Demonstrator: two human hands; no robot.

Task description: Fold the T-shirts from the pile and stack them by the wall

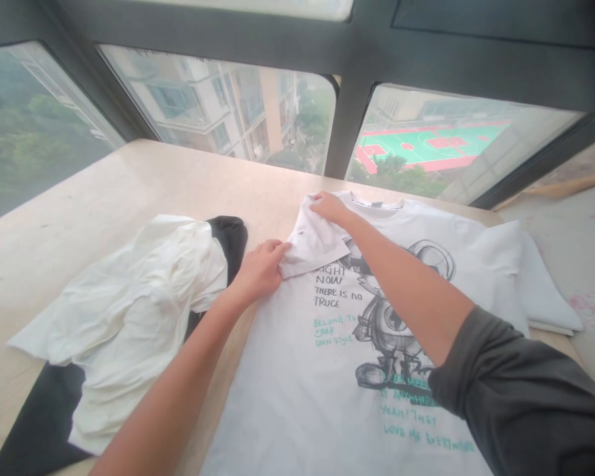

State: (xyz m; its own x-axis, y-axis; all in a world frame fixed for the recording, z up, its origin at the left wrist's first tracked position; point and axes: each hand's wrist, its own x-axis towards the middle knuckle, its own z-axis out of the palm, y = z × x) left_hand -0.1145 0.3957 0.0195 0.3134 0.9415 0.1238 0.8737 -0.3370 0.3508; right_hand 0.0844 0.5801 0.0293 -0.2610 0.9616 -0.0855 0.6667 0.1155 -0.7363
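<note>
A white T-shirt [287, 370] with a sketched black figure and green lettering lies spread on the pale wooden surface, its collar toward the windows. Its left-hand sleeve is folded inward over the chest. My left hand [262, 268] pinches the lower edge of that folded sleeve at the shirt's side. My right hand [331, 207] reaches across the print and grips the sleeve's upper corner near the shoulder. My right forearm hides part of the printed figure.
Left of the shirt lie a crumpled white garment [143, 311] and a black garment [39, 416] partly beneath it. Folded white cloth [545, 291] sits at the right. Dark-framed windows [344, 125] border the wooden surface [109, 192] at the back.
</note>
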